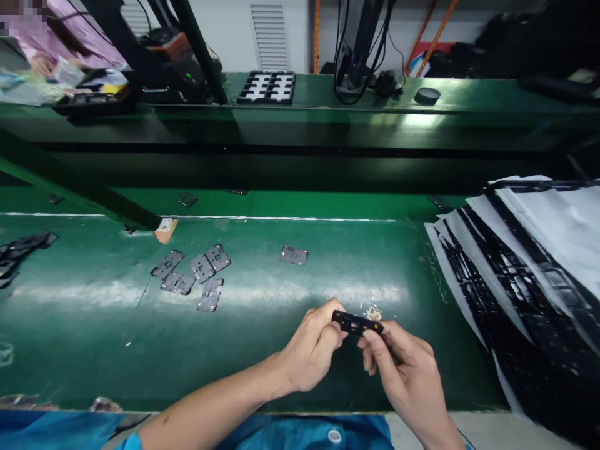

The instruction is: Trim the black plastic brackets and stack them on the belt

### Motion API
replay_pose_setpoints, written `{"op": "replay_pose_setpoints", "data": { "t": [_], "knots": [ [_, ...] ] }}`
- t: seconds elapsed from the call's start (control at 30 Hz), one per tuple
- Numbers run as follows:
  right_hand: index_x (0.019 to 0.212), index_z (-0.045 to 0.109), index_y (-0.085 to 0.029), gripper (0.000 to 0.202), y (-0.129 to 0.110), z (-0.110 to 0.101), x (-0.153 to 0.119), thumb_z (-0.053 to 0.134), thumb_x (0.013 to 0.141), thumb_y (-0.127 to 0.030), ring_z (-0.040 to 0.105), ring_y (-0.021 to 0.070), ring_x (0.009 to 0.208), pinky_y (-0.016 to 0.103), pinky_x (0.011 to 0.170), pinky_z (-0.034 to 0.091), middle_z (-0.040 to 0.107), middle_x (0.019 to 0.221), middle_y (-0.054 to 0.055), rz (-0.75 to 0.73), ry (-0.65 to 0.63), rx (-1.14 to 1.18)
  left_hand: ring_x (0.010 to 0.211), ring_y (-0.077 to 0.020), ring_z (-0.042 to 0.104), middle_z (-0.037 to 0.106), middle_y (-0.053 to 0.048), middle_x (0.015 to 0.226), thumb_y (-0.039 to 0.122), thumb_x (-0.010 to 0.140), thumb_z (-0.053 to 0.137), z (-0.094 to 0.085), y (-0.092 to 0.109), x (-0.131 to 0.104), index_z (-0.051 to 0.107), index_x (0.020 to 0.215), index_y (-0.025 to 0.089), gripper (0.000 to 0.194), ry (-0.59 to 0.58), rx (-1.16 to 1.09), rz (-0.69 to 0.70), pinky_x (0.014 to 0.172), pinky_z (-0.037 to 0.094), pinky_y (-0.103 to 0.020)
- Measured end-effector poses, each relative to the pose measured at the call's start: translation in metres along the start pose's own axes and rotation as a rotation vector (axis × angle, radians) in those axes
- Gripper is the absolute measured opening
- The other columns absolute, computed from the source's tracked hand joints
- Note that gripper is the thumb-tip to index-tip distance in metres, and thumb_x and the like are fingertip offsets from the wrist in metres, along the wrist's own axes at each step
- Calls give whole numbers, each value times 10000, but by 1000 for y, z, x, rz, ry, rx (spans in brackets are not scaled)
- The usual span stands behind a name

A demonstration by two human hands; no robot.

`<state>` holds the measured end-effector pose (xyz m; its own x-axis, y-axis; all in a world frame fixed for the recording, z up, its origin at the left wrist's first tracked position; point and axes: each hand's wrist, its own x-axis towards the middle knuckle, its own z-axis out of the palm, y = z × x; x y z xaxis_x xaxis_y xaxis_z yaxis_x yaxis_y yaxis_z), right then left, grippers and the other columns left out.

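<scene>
Held part: one black plate [357,324], raised above the near side of the green bench [253,369], its long side running between both hands, right end slightly lower in my view; small yellow spots show near its ends.
Left hand [315,344]: grasping the plate's left end, fingers curled, thumb beneath on the near side.
Right hand [409,369]: grasping the plate's right end, thumb on the near face, forefinger behind it; the other fingers are bent below.
Pale bits [373,312]: a small loose heap on the bench, just beyond the plate's right end; individual shapes too small to tell.
Plate group: five flat dark plates [177,284] lying left of the hands, close together, some touching.
Single plate [294,255]: flat on the bench, right of that group and well apart from it.
Left edge: a dark pile [23,251], details blurred.
Right side: overlapping white sheets [557,212] with black parts [510,265] between them.
Post: a slanting green beam [79,184], its lower end at a small wooden block [165,235].
Rear shelf [314,94]: a black tray [267,86] with pale inserts, and a round black object [427,95] farther right.
Co-worker: a person in pink sleeves [89,34], upper left, behind the shelf.
</scene>
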<state>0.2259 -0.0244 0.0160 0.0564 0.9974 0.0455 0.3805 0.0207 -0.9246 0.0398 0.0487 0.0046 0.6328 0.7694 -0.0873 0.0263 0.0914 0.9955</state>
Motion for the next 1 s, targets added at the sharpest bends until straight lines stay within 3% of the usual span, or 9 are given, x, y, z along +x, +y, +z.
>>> {"op": "replay_pose_setpoints", "data": {
  "t": [0.2, 0.3, 0.37, 0.5, 0.67, 0.7, 0.83, 0.9, 1.0],
  "knots": [
    [890, 659, -201, 264, 3, -16, 3, 541, 1103, -304, 660, 120, 544, 223, 571, 534, 673, 677, -15, 86, 76, -18, 676, -151, 498, 555, 44, 759, 184, 1024, 471, -10, 7, -2, 539, 1053, 212, 79, -128, 318, -132, 682, 398, -290],
    [870, 618, -213, 293, -2, -18, 6, 502, 1119, -314, 653, 120, 574, 236, 615, 524, 656, 687, -20, 100, 54, -47, 856, -196, 609, 685, -33, 995, 315, 1061, 547, -13, 11, 1, 563, 1293, 217, 252, -128, 391, -112, 763, 466, -310],
    [858, 602, -219, 306, -4, -18, 8, 481, 1121, -317, 643, 128, 609, 250, 626, 520, 641, 734, -7, 90, 10, -67, 902, -207, 633, 694, -58, 1038, 367, 1081, 535, -11, 10, 5, 614, 1221, 207, 227, -81, 376, -30, 796, 482, -320],
    [975, 666, -218, 178, 8, -26, 9, 589, 1065, -351, 688, 162, 742, 269, 660, 572, 678, 950, 50, 101, 41, -71, 663, -150, 596, 610, 0, 740, 395, 1133, 405, -7, 4, 7, 611, 849, 186, 409, -7, 293, -7, 695, 458, -284],
    [885, 702, -232, 139, 38, -41, 12, 720, 975, -336, 710, 185, 691, 294, 670, 574, 723, 782, 14, 128, 132, -205, 613, -126, 609, 621, 5, 712, 431, 1137, 405, -8, 4, 1, 586, 840, 180, 429, 28, 186, -77, 650, 464, -253],
    [972, 725, -233, 89, 39, -41, 13, 702, 985, -318, 715, 185, 684, 298, 675, 578, 732, 770, 7, 119, 113, -209, 609, -123, 606, 628, 5, 720, 432, 1137, 405, -7, 6, 0, 579, 854, 181, 416, 25, 168, -82, 648, 465, -251],
    [1496, 589, -287, 456, 23, -30, 16, 622, 1041, -271, 775, 173, 822, 294, 781, 630, 801, 976, 19, 81, -1, 40, 589, -113, 596, 648, 12, 743, 446, 1142, 400, -1, 11, -1, 540, 945, 188, 353, 38, 68, -107, 622, 463, -240],
    [1416, 668, -305, 380, 10, -21, 16, 638, 1039, -274, 763, 150, 787, 250, 721, 630, 795, 977, 17, 90, -15, 198, 571, -108, 588, 639, 20, 725, 457, 1146, 391, 4, 11, -3, 526, 962, 190, 350, 45, 20, -105, 604, 459, -235],
    [1157, 788, -276, 182, -2, -6, 17, 705, 996, -261, 696, 110, 639, 172, 588, 574, 742, 784, -13, 121, 90, 312, 548, -101, 571, 627, 25, 710, 453, 1153, 377, 11, 11, -9, 521, 969, 190, 352, 60, -18, -83, 589, 454, -232]
  ]
}}
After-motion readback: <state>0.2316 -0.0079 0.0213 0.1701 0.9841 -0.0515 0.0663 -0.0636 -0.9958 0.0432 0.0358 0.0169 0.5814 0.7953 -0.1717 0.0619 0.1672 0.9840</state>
